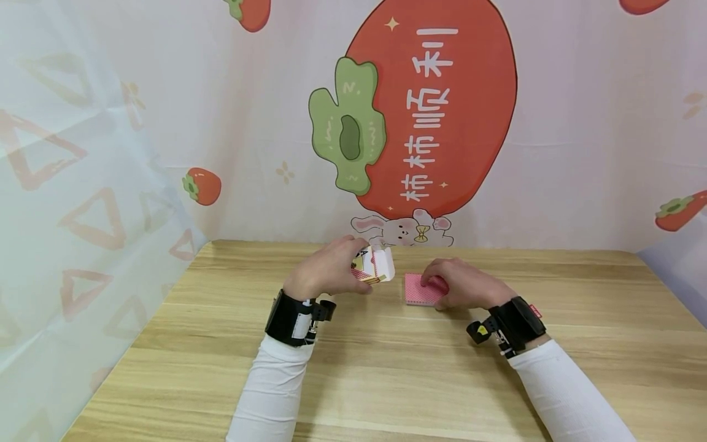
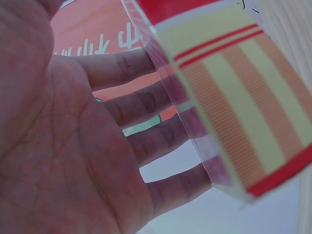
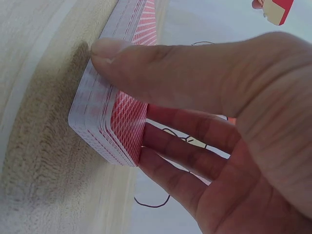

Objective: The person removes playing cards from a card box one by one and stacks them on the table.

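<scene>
The deck (image 1: 421,288) lies face down on the table (image 1: 386,368), its red patterned backs up, just right of the card box (image 1: 377,265) and apart from it. The right hand (image 1: 461,285) grips the deck at its short end: in the right wrist view the thumb (image 3: 161,68) presses one long edge and the fingers (image 3: 180,146) curl against the opposite one, pinching the stack whole. The left hand (image 1: 331,267) holds the box lifted just off the table left of the deck, fingers (image 2: 141,102) wrapped behind it, its flap end seeming to tilt toward the deck. The deck looks light, but it is a loose stack of thin, slick cards; a slack grip would likely let the middle cards slide out or fan. Squeezing both long edges evenly, as the thumb and fingers do here, seems the safest hold. The box is thin cardboard, light and easily crushed, so it is best held by its broad faces with gentle pressure.
</scene>
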Tool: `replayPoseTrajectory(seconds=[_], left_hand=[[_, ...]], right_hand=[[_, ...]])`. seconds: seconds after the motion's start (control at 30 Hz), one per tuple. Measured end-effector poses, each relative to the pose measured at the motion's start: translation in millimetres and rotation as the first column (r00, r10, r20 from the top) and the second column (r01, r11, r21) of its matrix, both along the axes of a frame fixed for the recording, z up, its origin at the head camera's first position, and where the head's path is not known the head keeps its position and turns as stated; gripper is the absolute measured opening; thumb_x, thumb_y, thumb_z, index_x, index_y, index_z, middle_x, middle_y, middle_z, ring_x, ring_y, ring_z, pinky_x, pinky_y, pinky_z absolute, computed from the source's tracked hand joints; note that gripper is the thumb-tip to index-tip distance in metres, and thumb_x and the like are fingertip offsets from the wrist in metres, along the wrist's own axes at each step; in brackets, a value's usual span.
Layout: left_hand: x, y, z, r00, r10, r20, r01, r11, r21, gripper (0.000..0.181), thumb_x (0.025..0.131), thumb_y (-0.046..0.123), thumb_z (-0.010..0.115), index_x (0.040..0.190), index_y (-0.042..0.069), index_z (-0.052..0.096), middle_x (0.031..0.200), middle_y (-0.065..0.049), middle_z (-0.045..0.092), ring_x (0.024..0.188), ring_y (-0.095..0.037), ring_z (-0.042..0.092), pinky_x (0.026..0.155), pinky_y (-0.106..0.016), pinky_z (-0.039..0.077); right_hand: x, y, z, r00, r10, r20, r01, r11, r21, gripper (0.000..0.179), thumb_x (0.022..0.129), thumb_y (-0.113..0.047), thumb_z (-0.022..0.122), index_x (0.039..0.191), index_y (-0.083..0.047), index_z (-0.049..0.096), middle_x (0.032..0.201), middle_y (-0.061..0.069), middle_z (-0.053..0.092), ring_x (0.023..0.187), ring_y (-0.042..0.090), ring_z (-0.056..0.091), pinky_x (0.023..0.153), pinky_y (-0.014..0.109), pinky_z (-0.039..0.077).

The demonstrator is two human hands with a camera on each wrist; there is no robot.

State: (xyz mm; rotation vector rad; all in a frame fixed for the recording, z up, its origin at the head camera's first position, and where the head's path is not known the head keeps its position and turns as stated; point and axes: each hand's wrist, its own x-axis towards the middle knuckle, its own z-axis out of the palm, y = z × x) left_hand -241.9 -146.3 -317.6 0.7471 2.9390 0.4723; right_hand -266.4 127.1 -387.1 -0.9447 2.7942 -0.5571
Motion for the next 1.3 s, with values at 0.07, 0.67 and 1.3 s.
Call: replayPoseTrajectory(seconds=[0.07,0.67,1.3], left_hand=[[0.0,0.4,-0.2,1.0,-0.002,0.001,0.002,1.0,0.001,0.071,0.066,0.037,0.075,0.127,0.012,0.049,0.103,0.005,0.05,0.091,-0.012,0.046,0.075,-0.024,0.04],[-0.4,4.7,-1.6,1.0,-0.017,0.005,0.017,1.0,-0.007,0.069,0.066,0.037,0.075,0.125,0.012,0.049,0.101,0.005,0.05,0.09,-0.012,0.047,0.075,-0.024,0.04],[-0.5,5.2,-3.0,1.0,-0.021,0.001,0.021,1.0,-0.006,0.067,0.066,0.037,0.076,0.123,0.012,0.051,0.099,0.005,0.05,0.089,-0.012,0.047,0.074,-0.024,0.04]], right_hand=[[0.0,-0.1,0.0,1.0,-0.002,0.001,0.002,1.0,-0.001,0.044,0.063,-0.024,0.081,0.103,-0.022,0.063,0.108,-0.004,0.056,0.096,0.019,0.047,0.077,0.032,0.041],[-1.7,1.9,0.6,1.0,0.003,0.004,-0.003,0.999,-0.036,0.041,0.062,-0.024,0.082,0.1,-0.024,0.065,0.106,-0.006,0.058,0.093,0.017,0.048,0.076,0.031,0.042],[-0.8,1.8,-1.7,0.999,-0.002,-0.046,0.002,1.0,0.014,0.041,0.064,-0.048,0.076,0.099,-0.028,0.068,0.124,0.005,0.051,0.112,0.023,0.045,0.089,0.039,0.039]])
